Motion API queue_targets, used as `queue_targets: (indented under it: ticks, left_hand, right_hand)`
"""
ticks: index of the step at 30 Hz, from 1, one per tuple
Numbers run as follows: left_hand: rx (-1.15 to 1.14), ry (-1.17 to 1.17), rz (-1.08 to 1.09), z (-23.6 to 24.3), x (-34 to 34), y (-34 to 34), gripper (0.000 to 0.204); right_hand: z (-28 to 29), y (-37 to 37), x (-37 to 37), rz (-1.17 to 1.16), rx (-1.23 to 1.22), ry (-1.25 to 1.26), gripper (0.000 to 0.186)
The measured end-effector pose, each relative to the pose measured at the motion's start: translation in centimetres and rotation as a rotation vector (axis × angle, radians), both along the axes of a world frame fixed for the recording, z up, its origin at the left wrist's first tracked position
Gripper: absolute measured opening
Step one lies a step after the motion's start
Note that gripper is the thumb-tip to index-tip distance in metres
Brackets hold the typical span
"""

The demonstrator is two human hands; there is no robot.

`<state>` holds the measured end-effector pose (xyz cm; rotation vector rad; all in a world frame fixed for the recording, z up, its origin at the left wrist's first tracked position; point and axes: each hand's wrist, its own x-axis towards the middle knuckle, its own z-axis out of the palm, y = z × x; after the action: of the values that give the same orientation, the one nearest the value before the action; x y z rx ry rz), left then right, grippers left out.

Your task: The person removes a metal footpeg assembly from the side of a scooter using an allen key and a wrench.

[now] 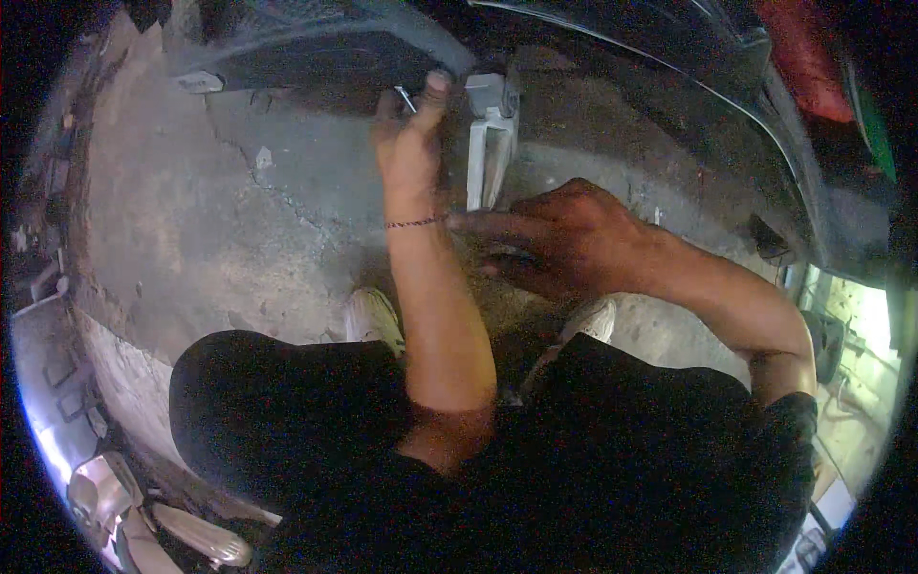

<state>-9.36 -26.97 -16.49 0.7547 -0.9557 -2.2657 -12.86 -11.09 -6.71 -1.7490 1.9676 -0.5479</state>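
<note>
My left hand is raised ahead of me with the thumb up and the fingers curled. A thin, shiny metal piece sticks out of its grip; whether it is a tool or a fastener cannot be made out. A dark patterned string bracelet circles my left wrist. My right hand has its fingers stretched leftward and apart, the uppermost fingertip at the bracelet. Nothing shows in that hand, though its underside is dark. Just right of my left hand stands a pale grey metal bracket or stand with two legs.
A large dark curved panel hangs over the far side, with a trim edge running right. Red cloth-like material lies at the upper right. Stained concrete floor stretches left. My pale shoes are below; another shoe shows lower left.
</note>
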Motion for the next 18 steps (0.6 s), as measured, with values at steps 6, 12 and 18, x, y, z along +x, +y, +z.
queue_targets:
  ticks: [6,12,18]
  left_hand:
    - [-0.039,-0.187,-0.063,-2.7,1.5,-1.5,0.046]
    - [0.270,-0.187,0.329,-3.1,1.5,-0.2,0.044]
    - [-0.368,-0.916,0.180,-18.5,5.3,-2.9,0.055]
  right_hand:
    - [-3.3,2.0,-1.7,-0.353,0.223,-0.260,0.022]
    - [-15.0,8.3,-7.4,-0.283,0.491,0.036,0.020]
    - [-17.2,6.9,-5.4,-0.296,0.663,-0.054,0.021]
